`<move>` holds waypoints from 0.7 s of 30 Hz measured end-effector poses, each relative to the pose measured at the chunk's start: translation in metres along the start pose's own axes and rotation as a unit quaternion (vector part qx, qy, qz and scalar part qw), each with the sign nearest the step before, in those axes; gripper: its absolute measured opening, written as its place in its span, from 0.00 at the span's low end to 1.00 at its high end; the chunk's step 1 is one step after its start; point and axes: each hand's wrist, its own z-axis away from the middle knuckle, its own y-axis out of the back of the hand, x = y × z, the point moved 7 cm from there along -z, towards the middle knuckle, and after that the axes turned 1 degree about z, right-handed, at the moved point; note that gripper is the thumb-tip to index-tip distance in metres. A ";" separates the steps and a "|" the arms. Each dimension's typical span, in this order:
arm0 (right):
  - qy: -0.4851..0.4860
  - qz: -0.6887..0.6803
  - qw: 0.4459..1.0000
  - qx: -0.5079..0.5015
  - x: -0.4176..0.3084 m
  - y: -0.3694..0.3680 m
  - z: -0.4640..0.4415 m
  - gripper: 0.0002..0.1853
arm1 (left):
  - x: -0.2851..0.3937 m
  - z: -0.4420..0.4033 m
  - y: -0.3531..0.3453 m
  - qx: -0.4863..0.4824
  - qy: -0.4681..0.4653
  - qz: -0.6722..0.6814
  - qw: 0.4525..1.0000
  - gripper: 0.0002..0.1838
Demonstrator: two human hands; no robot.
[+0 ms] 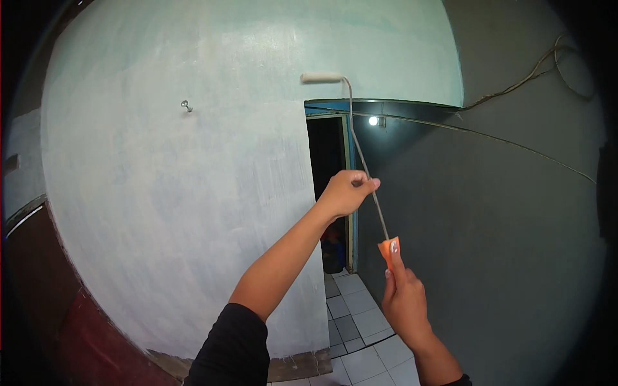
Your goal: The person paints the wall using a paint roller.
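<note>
A paint roller with a thin metal rod spans the middle of the view. Its pale roller sleeve (322, 78) rests at the wall just above the doorway's upper left corner. My left hand (348, 192) is closed round the rod, about midway along it. Lower down, my right hand (405, 296) grips the orange handle (389, 249), one finger stretched along it. The wall (193, 193) is pale green at the top and whitish, with uneven streaks, below.
A metal hook (186, 105) juts from the wall at the left. Behind the rod is a narrow dark doorway (327, 154) over a tiled floor (367, 315). A lit bulb (373, 121) and a loose cable (489, 136) show by the dark grey wall (489, 244).
</note>
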 end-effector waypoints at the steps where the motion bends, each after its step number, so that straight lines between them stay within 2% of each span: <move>1: 0.017 0.007 1.000 0.014 -0.005 0.006 -0.009 0.27 | 0.007 -0.005 0.003 0.011 -0.011 -0.008 1.000 0.24; 3: 0.067 0.013 0.997 0.042 -0.013 0.018 -0.035 0.28 | 0.023 -0.028 0.015 0.049 -0.057 -0.011 0.997 0.22; 4: 0.098 0.009 0.993 0.058 -0.016 0.024 -0.052 0.29 | 0.029 -0.044 0.022 0.063 -0.052 -0.028 0.996 0.21; 5: 0.103 0.008 0.991 0.081 -0.030 0.036 -0.069 0.26 | 0.038 -0.062 0.032 0.084 -0.064 -0.038 0.994 0.20; 7: 0.126 0.020 0.987 0.097 -0.044 0.047 -0.114 0.27 | 0.070 -0.091 0.055 0.142 -0.078 0.025 0.986 0.20; 8: 0.124 0.004 0.988 0.092 -0.057 0.057 -0.137 0.26 | 0.085 -0.110 0.070 0.178 -0.093 0.013 0.980 0.20; 9: 0.123 -0.011 0.989 0.085 -0.072 0.066 -0.158 0.25 | 0.092 -0.136 0.084 0.187 -0.054 0.001 0.981 0.21; 11: 0.172 0.010 0.976 0.135 -0.094 0.081 -0.193 0.24 | 0.116 -0.179 0.116 0.234 -0.101 -0.068 0.965 0.24; 12: 0.171 0.008 0.976 0.132 -0.101 0.085 -0.200 0.24 | 0.128 -0.185 0.128 0.232 -0.085 -0.074 0.966 0.24; 14: 0.156 0.005 0.978 0.136 -0.109 0.095 -0.202 0.24 | 0.144 -0.168 0.129 0.162 -0.008 -0.057 0.985 0.23; 16: 0.169 -0.001 0.975 0.141 -0.094 0.089 -0.178 0.24 | 0.131 -0.157 0.113 0.099 -0.031 -0.096 0.990 0.24; 18: 0.092 -0.038 0.993 0.062 -0.066 0.074 -0.141 0.26 | 0.096 -0.124 0.083 0.055 -0.002 -0.046 0.997 0.25; 19: 0.110 -0.029 0.991 0.073 -0.049 0.063 -0.119 0.28 | 0.078 -0.105 0.067 0.046 -0.014 -0.034 0.998 0.26; 20: 0.127 -0.019 0.988 0.083 -0.031 0.050 -0.095 0.29 | 0.060 -0.082 0.050 0.009 0.032 -0.028 0.999 0.24; 21: 0.114 -0.013 0.991 0.066 -0.018 0.040 -0.069 0.30 | 0.042 -0.065 0.035 -0.017 0.023 -0.025 0.999 0.21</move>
